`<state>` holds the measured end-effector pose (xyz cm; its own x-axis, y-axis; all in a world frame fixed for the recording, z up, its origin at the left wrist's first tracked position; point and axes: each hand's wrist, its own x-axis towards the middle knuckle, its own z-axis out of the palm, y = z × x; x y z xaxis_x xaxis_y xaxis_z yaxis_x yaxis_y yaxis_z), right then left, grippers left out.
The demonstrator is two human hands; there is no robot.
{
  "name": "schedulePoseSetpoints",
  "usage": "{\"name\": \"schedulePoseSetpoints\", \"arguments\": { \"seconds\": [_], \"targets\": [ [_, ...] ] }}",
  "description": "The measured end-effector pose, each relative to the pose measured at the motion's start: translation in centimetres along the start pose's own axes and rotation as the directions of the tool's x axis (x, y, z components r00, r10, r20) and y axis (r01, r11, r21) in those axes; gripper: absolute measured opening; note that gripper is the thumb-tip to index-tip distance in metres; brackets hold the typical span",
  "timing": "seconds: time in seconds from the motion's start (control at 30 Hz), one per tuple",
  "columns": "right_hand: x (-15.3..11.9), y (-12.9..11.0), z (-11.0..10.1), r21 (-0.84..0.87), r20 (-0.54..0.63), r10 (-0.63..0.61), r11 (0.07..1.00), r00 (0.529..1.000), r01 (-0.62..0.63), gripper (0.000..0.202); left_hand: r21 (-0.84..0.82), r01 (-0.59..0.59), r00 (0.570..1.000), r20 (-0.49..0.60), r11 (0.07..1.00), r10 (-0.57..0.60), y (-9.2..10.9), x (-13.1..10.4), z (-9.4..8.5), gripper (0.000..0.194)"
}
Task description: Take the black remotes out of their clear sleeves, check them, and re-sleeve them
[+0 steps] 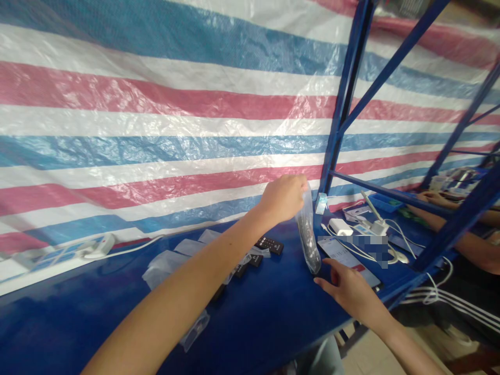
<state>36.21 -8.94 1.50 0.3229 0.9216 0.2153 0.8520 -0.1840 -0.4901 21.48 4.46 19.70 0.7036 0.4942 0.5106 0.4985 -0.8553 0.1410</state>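
ok so my left hand (286, 199) pinches a long clear plastic bag (308, 237), dark contents, axis roughly 12-to-6, low end at 6, by the slim pale-screened phone's (339, 251) 10 o'clock; right hand (346, 286) gapes beside it.

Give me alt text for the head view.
The left hand holds up a clear bag containing a long dark item; the open right hand is near its bottom. Black remotes and a phone lie on a blue table.
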Motion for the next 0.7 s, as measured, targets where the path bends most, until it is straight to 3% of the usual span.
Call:
{"name": "schedulePoseSetpoints", "arguments": {
  "seconds": [0.2,0.33,0.47,0.57,0.63,0.7],
  "targets": [
    [1.4,-0.9,-0.2,0.062,0.130,0.021,0.998,0.991,-0.029,0.045,0.029,-0.049,0.995,-0.089,0.998,0.051,0.7,0.0,-2.7,0.018],
    [1.8,-0.9,-0.1,0.115,0.135,-0.036,0.993,0.990,0.020,0.039,-0.023,-0.062,0.982,-0.179,0.998,0.057,-0.7,-0.7,-4.8,0.018],
    [2.5,-1.2,-0.1,0.096,0.113,-0.028,0.995,0.993,0.017,0.030,-0.134,0.068,0.924,-0.365,0.989,-0.113,-5.5,-2.6,-7.4,0.013],
    [3.7,-2.0,-0.2,-0.013,0.074,0.052,0.999,0.996,-0.051,0.028,-0.316,0.290,0.809,-0.424,0.903,-0.408,-10.9,-5.0,-7.1,0.015],
    [4.9,-2.6,-0.3,-0.102,0.073,0.090,0.991,0.993,-0.082,0.028,-0.387,0.495,0.736,-0.288,0.778,-0.612,-14.2,-6.8,-5.2,0.018],
    [6.4,-3.4,-0.3,-0.175,0.110,0.117,0.980,0.987,-0.096,0.028,-0.354,0.626,0.712,-0.104,0.694,-0.695,-16.6,-8.5,-2.5,0.023]
  ]
}}
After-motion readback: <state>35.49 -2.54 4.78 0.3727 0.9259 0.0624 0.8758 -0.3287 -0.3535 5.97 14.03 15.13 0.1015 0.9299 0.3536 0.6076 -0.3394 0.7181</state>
